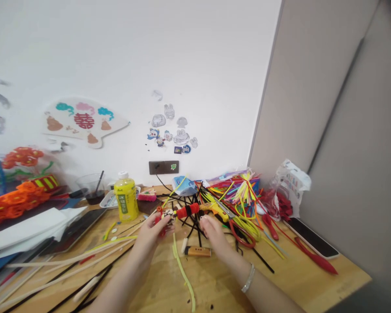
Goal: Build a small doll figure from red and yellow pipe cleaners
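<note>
My left hand [154, 232] pinches a small pipe-cleaner figure [177, 212] with a white head and a red fuzzy body, held just above the wooden table [215, 282]. Close beside it, my right hand [213, 231] has its fingers curled, nearest the figure's right end; what they hold, if anything, is hidden. A silver bracelet [248, 278] sits on the right wrist. A pale green pipe cleaner [182, 269] lies on the table below the hands. A small brown lighter-like object [197, 251] lies between my forearms.
A yellow drink bottle [125, 196] stands left of the hands. A heap of coloured pipe cleaners [241, 193] fills the back right, with red ones [313, 256] trailing toward a dark phone [311, 237]. Long sticks and papers [35, 234] lie at left. Orange craft flowers [16, 198] sit far left.
</note>
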Tool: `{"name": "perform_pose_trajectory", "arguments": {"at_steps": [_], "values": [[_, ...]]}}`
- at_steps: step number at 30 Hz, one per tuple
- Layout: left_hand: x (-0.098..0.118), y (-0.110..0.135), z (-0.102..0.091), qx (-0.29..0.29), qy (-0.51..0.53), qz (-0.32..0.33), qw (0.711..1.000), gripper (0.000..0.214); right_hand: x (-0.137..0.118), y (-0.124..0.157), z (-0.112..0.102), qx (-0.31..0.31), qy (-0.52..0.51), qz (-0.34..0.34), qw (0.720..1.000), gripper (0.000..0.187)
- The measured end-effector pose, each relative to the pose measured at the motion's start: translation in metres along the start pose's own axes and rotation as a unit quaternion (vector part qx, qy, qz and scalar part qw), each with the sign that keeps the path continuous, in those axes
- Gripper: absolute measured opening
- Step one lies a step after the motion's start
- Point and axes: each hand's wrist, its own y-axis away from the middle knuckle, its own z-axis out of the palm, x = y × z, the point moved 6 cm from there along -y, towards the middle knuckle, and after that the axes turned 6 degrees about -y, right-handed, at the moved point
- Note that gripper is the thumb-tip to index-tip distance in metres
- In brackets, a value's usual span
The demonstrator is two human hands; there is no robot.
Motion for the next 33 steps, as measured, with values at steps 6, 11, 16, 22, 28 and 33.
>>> {"name": "perform_pose_trajectory", "arguments": {"at_steps": [6, 11, 16, 22, 28, 33], "values": [[-0.015, 0.003, 0.01, -0.021, 0.065, -0.039, 0.997, 0.011, 0.016, 0.006, 0.019, -0.045, -0.038, 0.088, 0.994, 0.047], [-0.016, 0.008, 0.016, -0.024, 0.06, -0.054, 0.996, 0.009, 0.008, 0.001, 0.012, -0.038, -0.022, 0.074, 0.996, 0.043], [-0.016, 0.009, 0.016, -0.019, 0.055, -0.063, 0.996, 0.009, 0.0, 0.001, 0.007, -0.035, 0.008, 0.045, 0.998, 0.038], [-0.014, 0.01, 0.015, -0.025, 0.058, -0.059, 0.996, 0.007, 0.008, 0.001, 0.009, -0.031, 0.028, 0.042, 0.998, 0.033], [-0.01, 0.011, 0.014, -0.029, 0.047, -0.052, 0.997, 0.006, 0.006, 0.001, 0.007, -0.024, 0.056, 0.043, 0.997, 0.029], [-0.011, 0.011, 0.015, -0.034, 0.049, -0.06, 0.996, 0.01, -0.004, 0.004, 0.006, -0.024, 0.067, 0.032, 0.997, 0.025]]}}
